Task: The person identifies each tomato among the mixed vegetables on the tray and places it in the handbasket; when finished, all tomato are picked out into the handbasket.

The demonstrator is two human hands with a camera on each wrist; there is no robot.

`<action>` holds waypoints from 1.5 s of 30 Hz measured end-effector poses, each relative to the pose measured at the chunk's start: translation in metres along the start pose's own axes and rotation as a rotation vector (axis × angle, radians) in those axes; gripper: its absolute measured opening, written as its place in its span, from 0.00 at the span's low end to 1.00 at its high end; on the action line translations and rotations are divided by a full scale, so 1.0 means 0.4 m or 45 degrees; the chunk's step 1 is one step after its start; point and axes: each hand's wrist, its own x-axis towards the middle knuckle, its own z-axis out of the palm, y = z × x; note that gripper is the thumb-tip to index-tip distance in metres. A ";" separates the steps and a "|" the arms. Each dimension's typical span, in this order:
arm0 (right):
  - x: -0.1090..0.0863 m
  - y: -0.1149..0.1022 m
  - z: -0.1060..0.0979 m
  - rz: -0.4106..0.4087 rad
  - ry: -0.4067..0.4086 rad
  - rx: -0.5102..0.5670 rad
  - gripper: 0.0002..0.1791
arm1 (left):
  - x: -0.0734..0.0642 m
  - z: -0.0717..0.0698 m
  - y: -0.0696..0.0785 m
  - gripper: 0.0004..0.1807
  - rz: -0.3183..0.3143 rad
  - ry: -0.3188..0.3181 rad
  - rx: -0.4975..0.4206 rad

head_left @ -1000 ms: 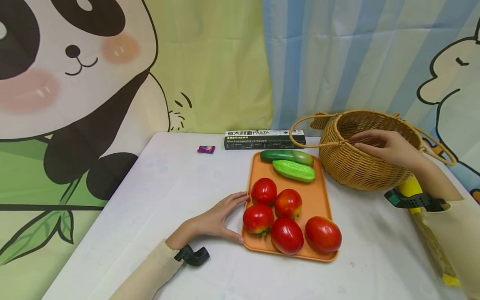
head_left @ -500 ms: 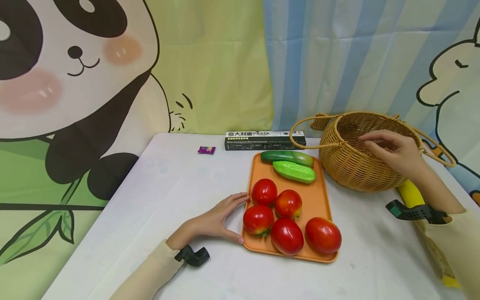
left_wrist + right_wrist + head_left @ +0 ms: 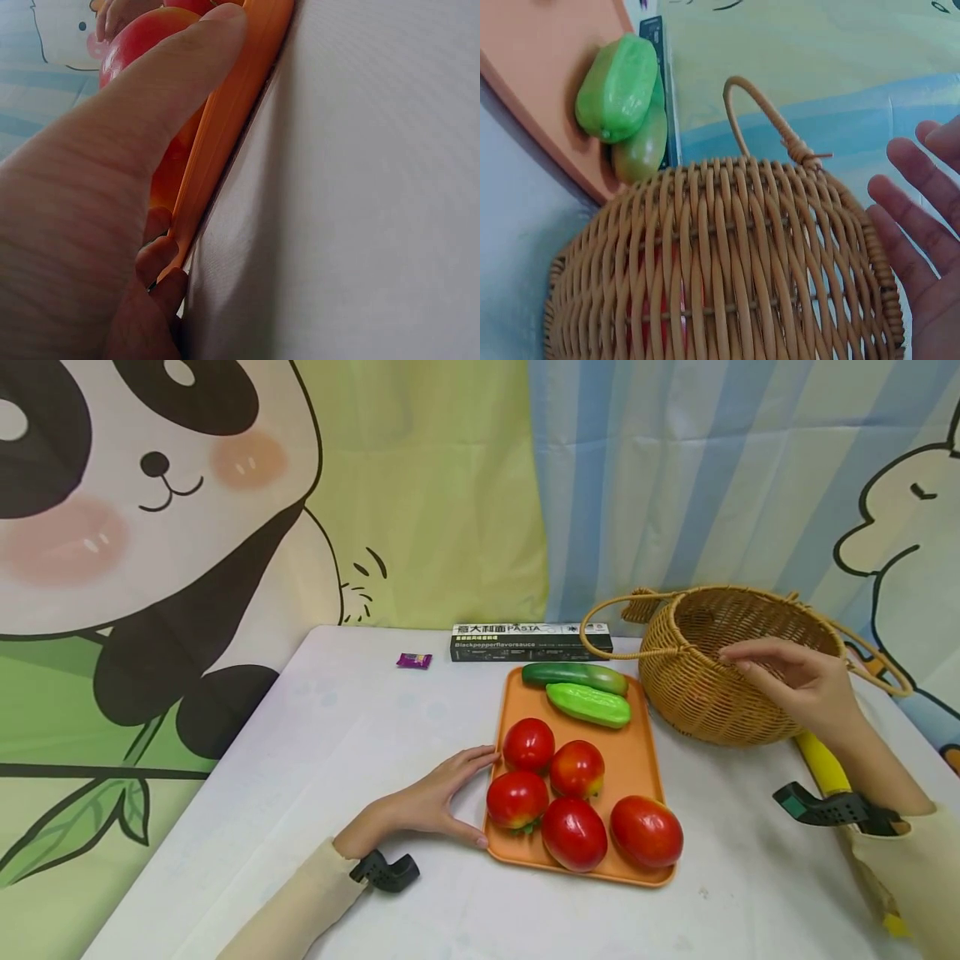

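Observation:
My left hand [image 3: 420,800] rests at the left edge of an orange tray [image 3: 628,752], thumb and fingertips touching its rim. In the left wrist view the thumb [image 3: 169,79] lies along that rim beside a red tomato [image 3: 146,37]. On the tray lie several tomatoes [image 3: 573,833], a dark green cucumber [image 3: 573,675] and a light green one [image 3: 588,704]. Over the near right rim of a wicker basket [image 3: 705,693] hovers my right hand [image 3: 806,685], holding nothing, its fingers apart in the right wrist view. Something red [image 3: 660,300] shows through the basket's weave.
Behind the tray stands a black-and-white pasta box [image 3: 525,643]. A small purple packet [image 3: 414,661] lies to its left. Under the right forearm is a yellow-ended package [image 3: 822,767], partly hidden. Printed curtains hang behind the table [image 3: 360,718]. The basket's handle [image 3: 592,610] leans left.
My right hand has drawn back from inside the basket toward its near right rim, moving right and down in the head view. The left hand and tray have stayed put.

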 end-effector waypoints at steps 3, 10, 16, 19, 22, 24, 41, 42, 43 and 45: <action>-0.002 -0.007 0.009 -0.043 -0.028 0.118 0.14 | 0.000 -0.001 0.002 0.58 0.002 0.004 -0.002; -0.013 -0.028 0.033 -0.115 -0.101 0.158 0.12 | 0.002 -0.002 0.003 0.58 -0.002 0.006 0.004; -0.024 -0.037 0.054 -0.212 -0.212 0.142 0.10 | 0.003 -0.002 0.002 0.58 0.011 0.014 0.010; -0.030 -0.036 0.068 -0.285 -0.273 0.167 0.11 | 0.004 -0.001 -0.001 0.58 0.013 0.016 0.016; -0.041 -0.030 0.082 -0.309 -0.322 0.152 0.11 | 0.004 -0.002 -0.003 0.59 0.009 0.014 0.018; -0.051 -0.024 0.089 -0.298 -0.347 0.128 0.11 | 0.003 -0.003 -0.003 0.59 0.005 0.014 0.017; -0.112 -0.004 0.152 0.033 -0.620 0.064 0.22 | 0.000 -0.002 -0.001 0.58 0.005 0.005 -0.003; -0.115 -0.004 0.155 0.061 -0.643 0.071 0.22 | 0.001 -0.002 0.000 0.58 0.002 0.002 -0.005; -0.117 -0.004 0.158 0.079 -0.667 0.085 0.21 | 0.001 -0.002 0.001 0.58 0.000 -0.001 -0.006; -0.122 -0.005 0.163 0.107 -0.714 0.110 0.21 | 0.001 -0.001 0.002 0.58 -0.005 -0.006 -0.009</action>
